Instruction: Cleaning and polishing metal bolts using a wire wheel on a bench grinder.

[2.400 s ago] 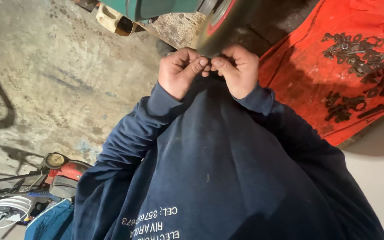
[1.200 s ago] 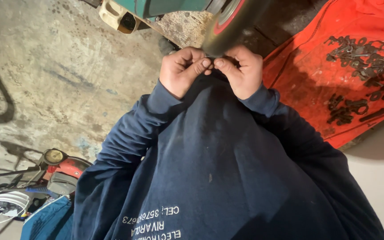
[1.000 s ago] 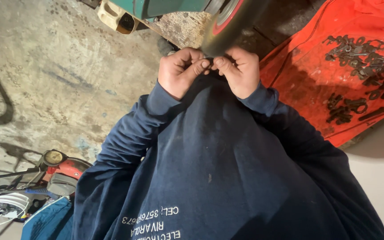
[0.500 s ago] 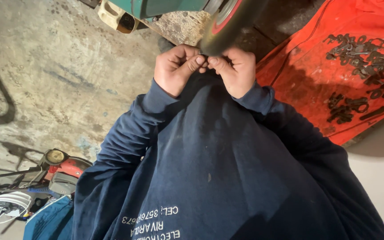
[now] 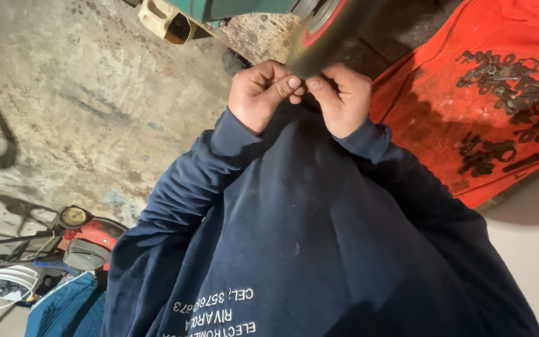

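- At the floor's far left edge: dark curved shadow on stained concrete floor [image 5: 82, 106]; thing casting it out of view.
- Lower left corner of the floor: clutter — white coiled cable [image 5: 4, 284], black rods, red tool body [image 5: 98, 236] with round yellowish cap [image 5: 73, 216], blue cloth [image 5: 63, 309] below it.
- Top edge, left of centre: cream plastic housing [image 5: 166, 19] with dark hole, joined to green machine body [image 5: 238, 7].
- Centre: navy sweatshirt [image 5: 307, 237] fills the lower middle, both sleeves run up to the hands; pale print near bottom edge, not copied.
- Left hand [image 5: 262, 93]: fist curled, thumb stretched right, tip meeting the right hand. Grip pinched together on something tiny; item itself hidden by fingers, cannot tell what it is.
- Right hand [image 5: 343, 98]: fingers curled, thumb tip pressed against left thumb tip. Grip also closed in a pinch; held item not visible.
- Just above the pinch: blurred spinning wheel [image 5: 325, 34], greyish-olive rim, red ring at hub. Wheel rim touching or just beside the fingertips, blur too strong to tell which.
- Pinched piece sits between both thumbs right at the wheel's lower edge, above the sweatshirt collar area.
- Right side: orange cloth [image 5: 444, 125] spread on the floor, dirty dark patch near the right hand.
- Upper right of the orange cloth: pile of small dark metal parts [image 5: 500, 72]; more scattered parts [image 5: 488, 153] lower down, well apart from the hands.
- Bottom right corner: pale plain surface [image 5: 538, 256] beyond the cloth's edge.
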